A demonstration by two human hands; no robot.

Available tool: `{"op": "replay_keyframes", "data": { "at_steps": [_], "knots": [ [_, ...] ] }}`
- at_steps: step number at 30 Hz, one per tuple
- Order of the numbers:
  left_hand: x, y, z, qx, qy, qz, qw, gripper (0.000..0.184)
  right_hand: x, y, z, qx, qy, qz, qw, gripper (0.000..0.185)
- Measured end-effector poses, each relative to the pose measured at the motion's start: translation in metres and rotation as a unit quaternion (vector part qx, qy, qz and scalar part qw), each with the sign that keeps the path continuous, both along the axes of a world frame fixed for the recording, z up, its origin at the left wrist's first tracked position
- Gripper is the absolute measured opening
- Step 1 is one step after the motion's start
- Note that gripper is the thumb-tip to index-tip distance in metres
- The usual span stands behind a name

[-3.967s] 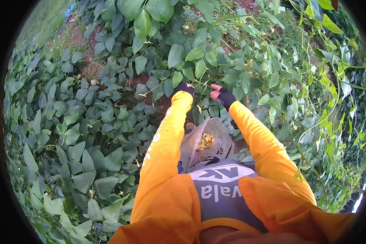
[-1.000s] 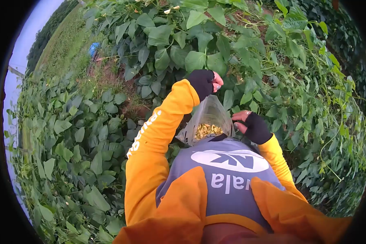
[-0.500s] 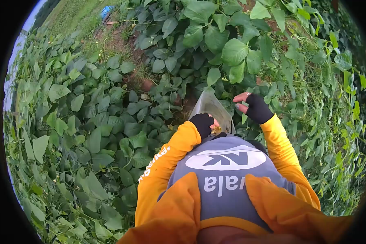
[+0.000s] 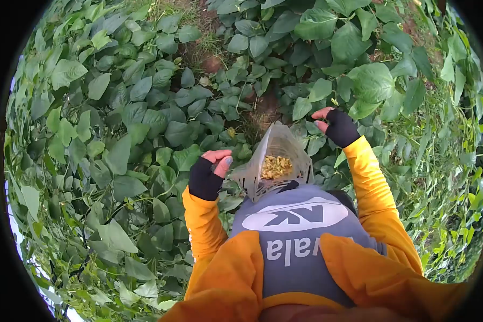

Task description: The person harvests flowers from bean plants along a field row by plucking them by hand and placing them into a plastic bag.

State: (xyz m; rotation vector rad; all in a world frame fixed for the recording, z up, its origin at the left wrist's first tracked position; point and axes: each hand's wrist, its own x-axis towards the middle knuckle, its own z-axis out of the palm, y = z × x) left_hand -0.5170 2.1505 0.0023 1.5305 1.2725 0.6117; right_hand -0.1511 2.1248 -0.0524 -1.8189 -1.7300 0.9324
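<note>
A translucent plastic bag (image 4: 295, 147) hangs open at my waist, in front of the grey shirt. Inside it lies a heap of small yellow and greenish pieces (image 4: 277, 167), too small to name. To the left of the bag, over the leaves, my left hand (image 4: 208, 174) wears a black fingerless glove; thumb and fingers are apart and nothing shows in them. My right hand (image 4: 338, 127), gloved the same way, is beyond the bag to the right, beside a broad green leaf (image 4: 320, 89). Its thumb and fingers are also apart, with nothing visible between them.
Dense leafy vines (image 4: 129, 155) surround me on the left. Large-leaved plants (image 4: 373, 83) rise ahead and to the right. A strip of brown soil (image 4: 263, 110) shows between the plants ahead of the bag.
My left hand has come out of the bag mouth, moved left and opened. The yellow pieces inside now show. My right hand stays nearly in place while the view has shifted.
</note>
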Motion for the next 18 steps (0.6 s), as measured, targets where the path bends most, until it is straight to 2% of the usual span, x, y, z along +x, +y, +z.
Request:
{"op": "replay_keyframes", "data": {
  "at_steps": [2,3,6,8,10,18],
  "knots": [
    [-0.023,0.003,-0.003,0.01,0.032,0.084,0.996,0.018,0.001,0.004,-0.012,-0.02,0.0,0.015,1.0,0.021],
    [-0.034,0.006,-0.007,-0.02,0.004,0.121,0.992,0.019,0.0,0.005,-0.018,-0.022,0.0,0.019,1.0,0.021],
    [-0.049,0.013,-0.012,-0.028,-0.024,0.157,0.987,0.019,-0.007,0.009,-0.022,-0.024,-0.003,0.028,0.999,0.021],
    [-0.05,0.019,-0.012,-0.02,-0.008,0.153,0.988,0.019,-0.012,0.012,-0.017,-0.033,-0.01,0.019,0.999,0.022],
    [-0.045,0.026,-0.007,0.01,0.033,0.085,0.996,0.022,-0.016,0.017,-0.007,-0.056,-0.02,0.017,0.998,0.022],
    [-0.029,0.046,-0.002,0.037,-0.027,0.079,0.996,0.023,-0.007,0.041,0.01,0.007,-0.032,0.031,0.999,0.027]
  ]
}}
